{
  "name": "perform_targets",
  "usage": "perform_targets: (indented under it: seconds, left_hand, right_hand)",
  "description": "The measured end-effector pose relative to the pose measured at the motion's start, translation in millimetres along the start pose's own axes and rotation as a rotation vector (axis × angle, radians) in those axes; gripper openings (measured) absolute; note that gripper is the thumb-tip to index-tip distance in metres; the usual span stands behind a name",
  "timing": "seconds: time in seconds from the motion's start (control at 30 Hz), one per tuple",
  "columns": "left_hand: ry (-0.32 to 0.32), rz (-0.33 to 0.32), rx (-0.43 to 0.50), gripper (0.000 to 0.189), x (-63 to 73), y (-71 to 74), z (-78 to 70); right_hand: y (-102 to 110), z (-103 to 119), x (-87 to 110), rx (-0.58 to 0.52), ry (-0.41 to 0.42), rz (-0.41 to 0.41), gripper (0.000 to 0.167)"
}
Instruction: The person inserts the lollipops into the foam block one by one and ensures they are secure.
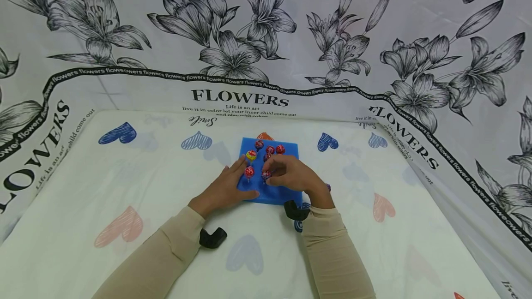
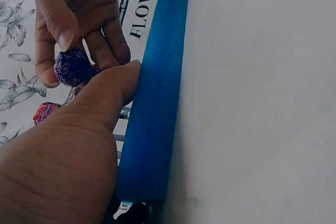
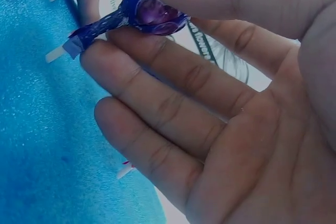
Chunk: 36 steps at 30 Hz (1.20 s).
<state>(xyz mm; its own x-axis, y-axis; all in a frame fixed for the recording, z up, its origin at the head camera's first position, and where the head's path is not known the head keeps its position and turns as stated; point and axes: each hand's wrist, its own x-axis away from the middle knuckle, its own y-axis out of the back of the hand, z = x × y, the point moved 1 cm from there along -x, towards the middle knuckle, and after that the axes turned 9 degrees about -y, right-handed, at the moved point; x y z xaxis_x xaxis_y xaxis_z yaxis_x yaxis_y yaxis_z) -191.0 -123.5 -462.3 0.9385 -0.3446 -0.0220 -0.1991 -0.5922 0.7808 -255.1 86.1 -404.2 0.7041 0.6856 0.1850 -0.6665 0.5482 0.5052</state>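
A blue foam block lies on the table with several wrapped lollipops stuck in it by their sticks. My right hand pinches a purple lollipop between thumb and index finger, its white stick meeting the foam. The other fingers of that hand extend beneath it in the right wrist view. My left hand presses the block's left side with straight fingers, its thumb lying along the near edge. Close to those fingers stand a yellow-and-red lollipop and a red lollipop.
Farther back on the block are more lollipops, one dark red and one bright red. A small purple wrapped piece peeks out beside my right wrist. The tablecloth has hearts printed on it; a flowered sheet hangs behind.
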Motion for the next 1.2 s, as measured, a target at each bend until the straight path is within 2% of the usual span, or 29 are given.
perform_targets:
  seconds: [0.3,0.73,0.8,1.0,1.2]
  left_hand:
    - [0.008,0.001,0.009,0.103,-0.3,0.3,-0.9]
    - [0.001,0.000,0.008,0.104,0.1,-0.5,1.2]
    - [0.000,-0.001,0.005,0.104,0.4,-0.7,1.4]
    - [-0.009,-0.010,0.014,0.103,1.2,-0.6,1.1]
    - [-0.023,-0.014,0.017,0.103,0.8,-1.3,2.1]
  right_hand:
    - [11,12,14.0,0.064,-0.026,-0.034,0.027]
    - [31,36,51.9,0.171,0.019,-0.112,0.033]
    - [33,38,56.3,0.183,0.039,-0.122,0.035]
    - [44,38,69.3,0.208,0.023,-0.165,0.037]
    - [61,29,85.2,0.172,0.018,-0.231,0.036]
